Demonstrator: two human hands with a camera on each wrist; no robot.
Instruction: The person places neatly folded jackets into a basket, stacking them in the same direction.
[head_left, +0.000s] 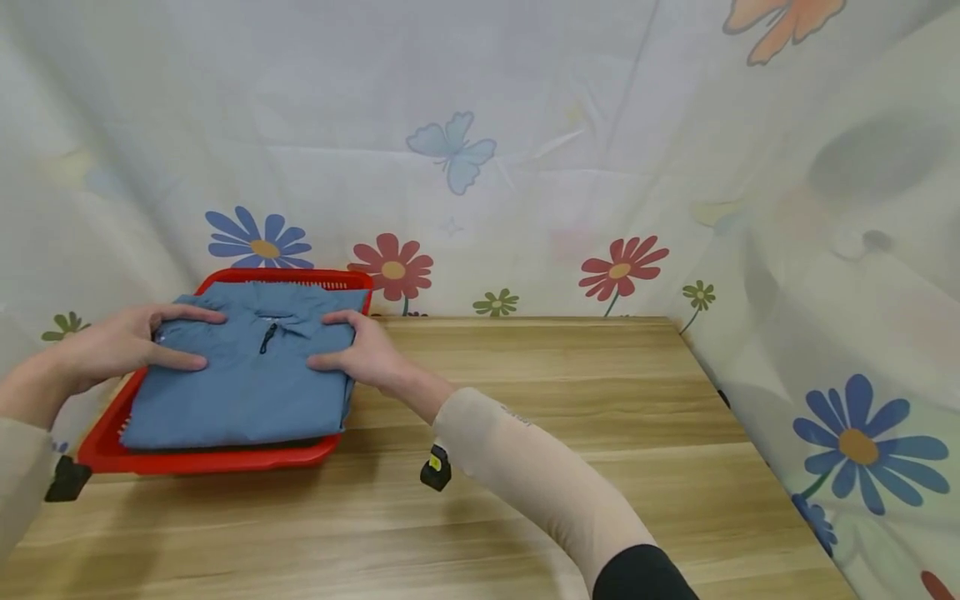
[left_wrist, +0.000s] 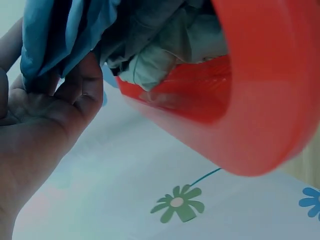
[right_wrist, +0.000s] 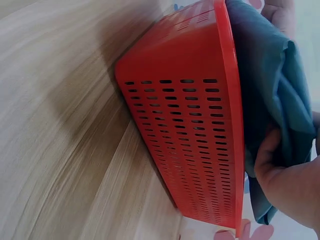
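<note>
A folded blue jacket with a collar and a dark zip pull lies flat across the top of the red basket. My left hand grips its left side, thumb on top; in the left wrist view the fingers curl beneath the blue folds. On the opposite side my right hand holds the jacket's right edge, thumb above, with fingers tucked under the cloth in the right wrist view. Below the jacket, pale green cloth and darker grey cloth show inside the basket.
The basket stands at the left of a wooden table, its slotted side wall facing right. A white curtain printed with flowers and butterflies hangs behind and along the sides. Small dark wrist cameras, one of them here, hang below both sleeves.
</note>
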